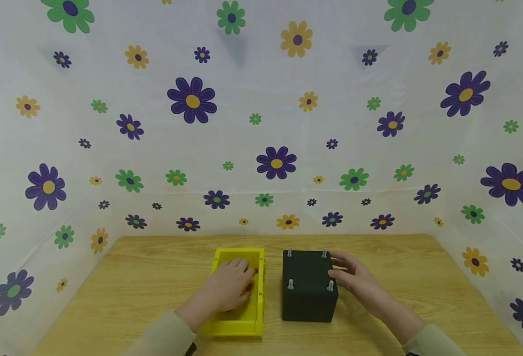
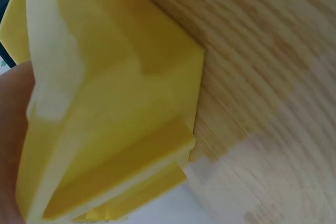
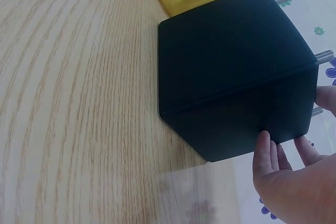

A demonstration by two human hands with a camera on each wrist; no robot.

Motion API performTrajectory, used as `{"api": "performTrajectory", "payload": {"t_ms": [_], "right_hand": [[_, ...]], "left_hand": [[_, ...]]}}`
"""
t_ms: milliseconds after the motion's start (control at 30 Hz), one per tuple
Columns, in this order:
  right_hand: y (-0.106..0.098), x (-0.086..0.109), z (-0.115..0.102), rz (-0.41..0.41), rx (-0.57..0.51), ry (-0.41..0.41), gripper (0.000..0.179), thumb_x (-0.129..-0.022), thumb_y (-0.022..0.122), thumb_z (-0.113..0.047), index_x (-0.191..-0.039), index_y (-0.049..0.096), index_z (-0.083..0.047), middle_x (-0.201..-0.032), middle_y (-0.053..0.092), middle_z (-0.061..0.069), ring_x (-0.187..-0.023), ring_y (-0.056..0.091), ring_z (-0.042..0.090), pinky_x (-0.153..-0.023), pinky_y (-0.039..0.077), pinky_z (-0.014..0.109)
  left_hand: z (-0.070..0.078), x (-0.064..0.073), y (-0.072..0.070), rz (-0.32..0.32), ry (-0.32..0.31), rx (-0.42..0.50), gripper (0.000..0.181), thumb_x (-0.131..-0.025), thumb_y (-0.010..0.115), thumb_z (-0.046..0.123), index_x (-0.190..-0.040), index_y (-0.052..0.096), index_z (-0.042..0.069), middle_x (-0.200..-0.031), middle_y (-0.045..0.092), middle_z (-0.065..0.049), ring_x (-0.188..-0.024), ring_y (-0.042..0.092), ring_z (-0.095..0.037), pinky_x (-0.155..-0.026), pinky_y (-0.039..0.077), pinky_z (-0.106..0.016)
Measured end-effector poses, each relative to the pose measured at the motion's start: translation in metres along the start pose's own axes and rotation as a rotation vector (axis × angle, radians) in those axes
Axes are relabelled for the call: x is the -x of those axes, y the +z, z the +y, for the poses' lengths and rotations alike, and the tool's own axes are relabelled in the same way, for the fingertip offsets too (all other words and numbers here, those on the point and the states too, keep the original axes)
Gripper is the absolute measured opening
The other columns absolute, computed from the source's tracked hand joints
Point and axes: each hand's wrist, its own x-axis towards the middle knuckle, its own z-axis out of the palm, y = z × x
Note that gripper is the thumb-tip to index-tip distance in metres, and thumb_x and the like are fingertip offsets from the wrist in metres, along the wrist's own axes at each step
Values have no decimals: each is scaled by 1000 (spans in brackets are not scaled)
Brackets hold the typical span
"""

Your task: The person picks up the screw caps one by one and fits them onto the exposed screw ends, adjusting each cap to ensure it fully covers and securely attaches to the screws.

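A yellow bin point(image 1: 239, 327) sits on the table, and my left hand point(image 1: 227, 287) reaches down into it. Small red pieces point(image 1: 249, 287) show beside its thumb and fingertips; I cannot tell whether it grips one. Right of the bin is a black box point(image 1: 308, 304) with a metal bolt point(image 1: 291, 284) standing up near each top corner. My right hand point(image 1: 361, 282) rests against the box's right side, thumb at the top edge by the bolts. The right wrist view shows its fingertips point(image 3: 262, 150) touching the side wall. The left wrist view shows the bin's outer wall point(image 2: 131, 93) close up.
The wooden table point(image 1: 154, 267) extends around the bin and box. A white cloth with printed flowers point(image 1: 276, 163) hangs behind the table and along both sides. A narrow strip of table separates the bin from the box.
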Motion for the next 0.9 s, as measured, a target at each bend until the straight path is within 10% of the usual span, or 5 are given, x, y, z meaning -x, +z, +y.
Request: {"api": "performTrajectory", "payload": {"t_ms": [900], "right_hand": [[5,3,2,29,-9,15,68,-106,62,-17,-163,31,0,-166,34,30,-143,52,35,-117,52,42]], "left_hand": [[10,-3,8,79,9,-133,36,-103,70,33,-130,71,9,-114,68,-7,-107,65,-23,-96,58,-39]]}}
